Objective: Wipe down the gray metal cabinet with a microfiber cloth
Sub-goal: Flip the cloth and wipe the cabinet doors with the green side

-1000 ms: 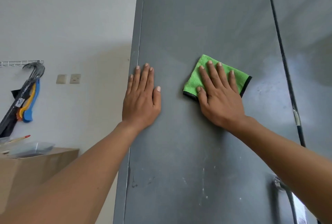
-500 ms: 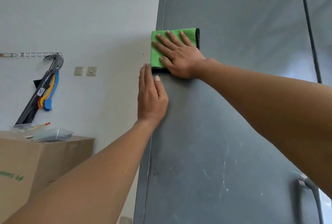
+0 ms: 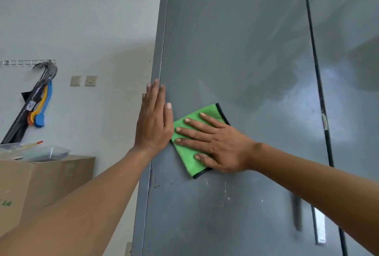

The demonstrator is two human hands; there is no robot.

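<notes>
The tall gray metal cabinet (image 3: 242, 54) fills the right of the view, its left door scuffed with pale marks low down. A folded green microfiber cloth (image 3: 189, 158) with a black edge lies flat against that door. My right hand (image 3: 217, 142) presses on the cloth with straight, spread fingers pointing left. My left hand (image 3: 153, 120) rests flat and upright on the door's left edge, its fingers straight, right beside the cloth.
A dark seam (image 3: 315, 83) divides the two doors, with a metal handle (image 3: 320, 227) low on the right. Left of the cabinet a cardboard box (image 3: 41, 181) carries a clear plastic tray (image 3: 44, 153). Brushes and a dark tool (image 3: 37, 106) hang from a wall rack.
My right hand has slid the cloth down from the door's upper left corner to beside and below my left hand. My left hand has kept its place on the door's edge.
</notes>
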